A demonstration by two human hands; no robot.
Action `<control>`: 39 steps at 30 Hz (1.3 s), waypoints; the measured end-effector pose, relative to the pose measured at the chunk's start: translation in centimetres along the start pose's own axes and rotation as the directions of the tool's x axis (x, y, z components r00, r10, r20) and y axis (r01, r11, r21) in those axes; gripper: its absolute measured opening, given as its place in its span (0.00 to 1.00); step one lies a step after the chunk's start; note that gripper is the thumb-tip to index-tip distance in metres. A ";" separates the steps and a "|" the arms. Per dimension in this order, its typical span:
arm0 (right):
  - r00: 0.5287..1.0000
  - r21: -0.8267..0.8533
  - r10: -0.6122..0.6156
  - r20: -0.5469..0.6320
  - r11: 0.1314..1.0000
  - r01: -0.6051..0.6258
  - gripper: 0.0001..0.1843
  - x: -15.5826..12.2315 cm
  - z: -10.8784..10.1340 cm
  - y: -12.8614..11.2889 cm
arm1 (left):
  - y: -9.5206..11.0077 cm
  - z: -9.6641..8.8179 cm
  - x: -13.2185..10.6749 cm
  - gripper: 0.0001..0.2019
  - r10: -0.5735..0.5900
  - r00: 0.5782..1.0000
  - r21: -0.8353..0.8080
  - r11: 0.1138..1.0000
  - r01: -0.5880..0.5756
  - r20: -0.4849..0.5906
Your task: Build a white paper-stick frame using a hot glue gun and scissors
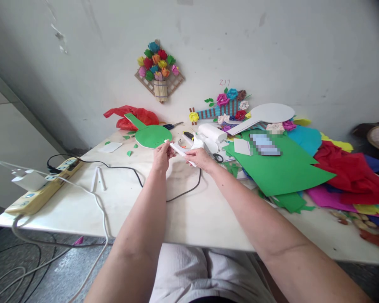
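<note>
Between my two hands a narrow white paper strip (179,150) is held above the table, slanting down to the right. My left hand (163,156) pinches its upper left end, and my right hand (199,159) grips it near the lower right end. Just behind my left hand lies a green paddle-shaped cutout (153,135) with a handle pointing up and left. A white paper roll (212,133) and crumpled white paper rest beyond my right hand. Two thin white sticks (98,179) lie on the table to the left.
A yellow power strip (41,189) with cables occupies the left edge. A black cord (126,168) crosses the table under my hands. On the right are green sheets (281,172), a phone (265,144), a white paddle shape (268,113) and red crepe paper (341,172). A red plastic bag (135,118) sits by the wall.
</note>
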State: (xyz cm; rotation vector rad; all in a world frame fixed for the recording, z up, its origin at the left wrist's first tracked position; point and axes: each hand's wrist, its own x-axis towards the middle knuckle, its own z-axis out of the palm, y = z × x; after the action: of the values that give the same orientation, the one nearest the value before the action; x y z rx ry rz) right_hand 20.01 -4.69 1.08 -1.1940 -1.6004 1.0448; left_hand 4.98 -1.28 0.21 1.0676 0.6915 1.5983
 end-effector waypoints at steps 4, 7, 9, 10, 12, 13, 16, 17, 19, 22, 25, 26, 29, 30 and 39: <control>1.000 -0.002 0.008 0.006 1.000 -0.008 0.12 -0.3 -0.2 -0.4 | 0.1 -0.1 -0.2 0.16 -0.025 0.999 -0.049 0.998 0.027 0.035; 1.000 -0.017 0.008 0.019 1.000 -0.007 0.13 -0.4 -0.3 -0.6 | 0.0 -0.2 -0.1 0.15 -0.029 0.998 -0.066 0.997 0.033 0.055; 1.000 -0.034 0.006 0.029 0.999 -0.005 0.13 -0.5 -0.3 -0.7 | 0.0 -0.2 -0.1 0.15 -0.033 0.997 -0.076 0.996 0.038 0.068; 1.000 -0.045 0.004 0.031 0.999 -0.002 0.13 -0.5 -0.3 -0.7 | 0.0 -0.2 -0.1 0.15 -0.039 0.997 -0.079 0.996 0.045 0.072; 1.000 -0.068 -0.006 0.025 0.998 0.008 0.12 -0.5 -0.4 -0.7 | 0.1 -0.2 -0.1 0.15 -0.056 0.996 -0.086 0.994 0.062 0.071; 1.000 -0.082 -0.016 0.020 0.997 0.017 0.13 -0.5 -0.4 -0.7 | 0.1 -0.1 -0.2 0.15 -0.068 0.996 -0.090 0.993 0.074 0.064; 0.998 -0.137 -0.055 0.016 0.989 0.057 0.14 -0.2 -0.3 -0.2 | 0.3 0.1 -0.3 0.14 -0.103 0.994 -0.103 0.989 0.107 0.041; 0.997 -0.161 -0.069 0.018 0.984 0.071 0.14 0.0 -0.3 0.0 | 0.4 0.1 -0.3 0.14 -0.112 0.993 -0.107 0.987 0.116 0.038; 0.996 -0.210 -0.089 0.022 0.973 0.092 0.15 0.3 -0.3 0.5 | 0.4 0.2 -0.3 0.14 -0.125 0.991 -0.115 0.985 0.129 0.040; 0.995 -0.255 -0.102 0.024 0.961 0.105 0.15 0.7 -0.4 0.9 | 0.4 0.2 -0.3 0.13 -0.140 0.989 -0.126 0.982 0.144 0.042; 0.994 -0.291 -0.109 0.016 0.951 0.109 0.14 0.7 -0.4 1.0 | 0.4 0.1 -0.2 0.13 -0.151 0.987 -0.138 0.978 0.156 0.047; 0.994 -0.304 -0.113 0.013 0.946 0.111 0.14 0.7 -0.5 1.0 | 0.4 0.1 -0.2 0.13 -0.153 0.987 -0.143 0.977 0.159 0.050; 0.992 -0.338 -0.123 0.011 0.934 0.120 0.13 0.7 -0.5 1.0 | 0.4 0.0 -0.2 0.13 -0.161 0.985 -0.157 0.973 0.169 0.058; 0.992 -0.347 -0.127 0.009 0.930 0.122 0.13 0.7 -0.6 0.9 | 0.4 0.0 -0.2 0.13 -0.170 0.984 -0.161 0.971 0.177 0.059; 0.988 -0.426 -0.152 -0.023 0.896 0.128 0.14 0.3 -0.7 0.5 | 0.6 0.0 -0.3 0.10 -0.252 0.966 -0.186 0.948 0.258 0.057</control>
State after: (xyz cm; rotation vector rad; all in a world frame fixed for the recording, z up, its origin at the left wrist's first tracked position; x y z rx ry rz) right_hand 20.72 -4.22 0.80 -1.3503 -1.8986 0.5774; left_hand 4.75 -1.74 0.59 0.8253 0.6129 1.3896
